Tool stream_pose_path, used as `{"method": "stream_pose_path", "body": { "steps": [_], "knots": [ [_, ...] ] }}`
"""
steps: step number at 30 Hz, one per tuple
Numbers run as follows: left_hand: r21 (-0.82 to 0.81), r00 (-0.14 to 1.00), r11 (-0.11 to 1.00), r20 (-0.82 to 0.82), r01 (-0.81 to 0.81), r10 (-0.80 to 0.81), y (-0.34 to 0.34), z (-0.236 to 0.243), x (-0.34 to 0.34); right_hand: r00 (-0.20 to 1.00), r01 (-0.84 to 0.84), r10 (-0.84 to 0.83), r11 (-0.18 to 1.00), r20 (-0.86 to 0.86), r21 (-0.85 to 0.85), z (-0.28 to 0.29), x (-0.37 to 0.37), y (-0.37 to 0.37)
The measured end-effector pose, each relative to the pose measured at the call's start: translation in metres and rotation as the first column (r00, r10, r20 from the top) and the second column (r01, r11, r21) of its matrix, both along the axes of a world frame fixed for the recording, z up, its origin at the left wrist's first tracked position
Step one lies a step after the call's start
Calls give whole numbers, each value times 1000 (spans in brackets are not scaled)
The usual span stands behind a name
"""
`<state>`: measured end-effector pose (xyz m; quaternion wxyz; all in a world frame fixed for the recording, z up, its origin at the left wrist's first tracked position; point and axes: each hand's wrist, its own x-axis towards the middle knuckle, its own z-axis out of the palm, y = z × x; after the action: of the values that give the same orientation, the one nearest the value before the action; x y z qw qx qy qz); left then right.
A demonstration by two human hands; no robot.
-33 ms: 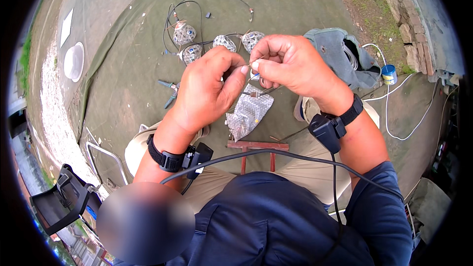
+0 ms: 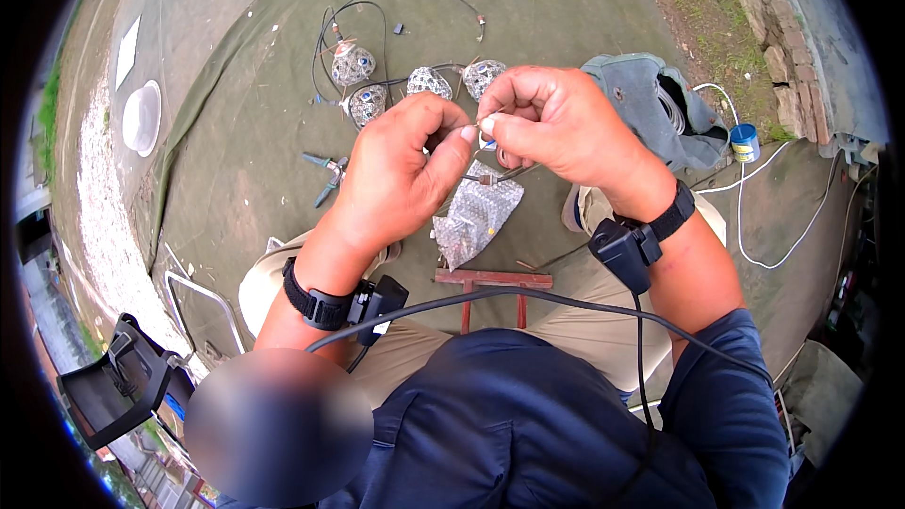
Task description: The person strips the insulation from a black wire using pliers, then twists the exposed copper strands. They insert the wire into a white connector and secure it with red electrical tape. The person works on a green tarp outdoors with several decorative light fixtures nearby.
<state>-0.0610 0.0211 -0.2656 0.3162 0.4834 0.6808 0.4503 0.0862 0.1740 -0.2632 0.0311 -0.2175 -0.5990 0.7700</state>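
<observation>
My left hand (image 2: 405, 160) and my right hand (image 2: 547, 132) meet at the centre, both pinched on a thin wire (image 2: 475, 128) between the fingertips. A small blue piece (image 2: 487, 144) shows just below my right thumb. A dark cable with a connector (image 2: 487, 180) hangs under my hands, above a crumpled bubble-wrap bag (image 2: 471, 221) on the green ground sheet (image 2: 236, 207). Beyond my hands lie several round ornate metal-mesh balls (image 2: 352, 65) joined by black cables (image 2: 382, 9). A teal-handled tool (image 2: 326, 179) lies left of my left hand.
A red low stand (image 2: 490, 279) sits between my legs. At right are a grey cloth bag (image 2: 617, 85) with coiled cable and a blue can (image 2: 744, 149) among white cables. A translucent dish (image 2: 140, 118) lies far left, a black chair (image 2: 120, 377) lower left, a brick edging (image 2: 782, 85) upper right.
</observation>
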Motion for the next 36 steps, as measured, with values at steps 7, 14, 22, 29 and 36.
{"method": "stream_pose_path", "body": {
  "steps": [7, 14, 22, 29, 36],
  "knots": [
    [-301, 630, 952, 750, 56, 200, 1, 14, 0, 1000, 7, -7, 996, 6, 88, -1, 0, 1],
    [167, 971, 980, -230, 106, -66, 1, 0, -5, 1000, -11, 11, 1000, 11, 14, 0, 1, 4],
    [210, 949, 969, -308, 130, -60, 1, -1, -5, 999, -30, 31, 999, 13, -11, 0, 1, 4],
    [-117, 868, 988, 476, -100, 144, -1, -5, 7, 999, -50, 51, 999, 11, -15, -2, 0, 2],
    [-230, 689, 956, 665, -180, 290, 5, 5, 3, 1000, 8, -8, 993, -6, -118, -5, 1, 9]
  ]
}}
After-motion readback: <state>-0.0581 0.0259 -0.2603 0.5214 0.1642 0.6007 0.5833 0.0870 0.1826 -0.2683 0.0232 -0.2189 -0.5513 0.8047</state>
